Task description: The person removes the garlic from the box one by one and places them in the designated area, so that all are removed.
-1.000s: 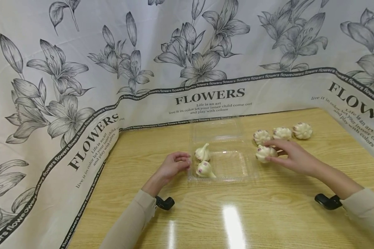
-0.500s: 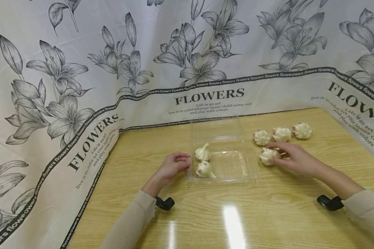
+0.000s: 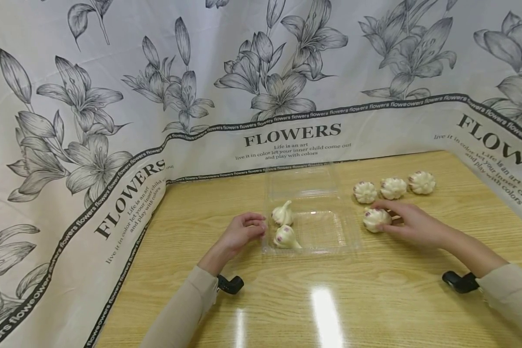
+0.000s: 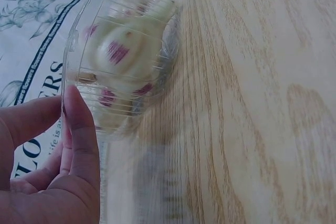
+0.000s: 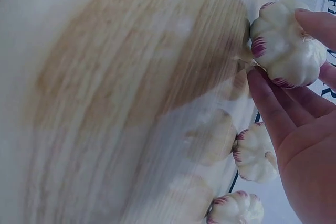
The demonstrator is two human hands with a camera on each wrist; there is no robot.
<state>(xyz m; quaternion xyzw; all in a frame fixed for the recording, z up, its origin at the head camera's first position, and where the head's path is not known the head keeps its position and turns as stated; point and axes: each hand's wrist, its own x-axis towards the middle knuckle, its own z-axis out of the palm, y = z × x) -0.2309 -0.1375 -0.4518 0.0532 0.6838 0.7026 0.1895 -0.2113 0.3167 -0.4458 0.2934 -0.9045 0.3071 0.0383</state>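
A clear plastic box [image 3: 322, 231] with its lid [image 3: 302, 180] laid back stands on the table. Two garlic bulbs lie along its left side, one behind [image 3: 282, 214] and one in front [image 3: 285, 237]. My left hand [image 3: 238, 233] pinches the box's left rim between thumb and fingers, as the left wrist view shows. To the right of the box, my right hand [image 3: 411, 222] holds another garlic bulb [image 3: 375, 220] with purple streaks, thumb on one side and fingers on the other. Whether this bulb touches the table I cannot tell.
Behind my right hand, three garlic bulbs sit in a row: left [image 3: 365, 192], middle [image 3: 393, 187] and right [image 3: 422, 182]. The wooden table [image 3: 287, 299] ends at a flower-printed cloth [image 3: 217, 154] at the back and sides.
My right hand has shifted the garlic bulb slightly to the right, away from the box, and is nearly still over the last half second. My left hand stays at the rim.
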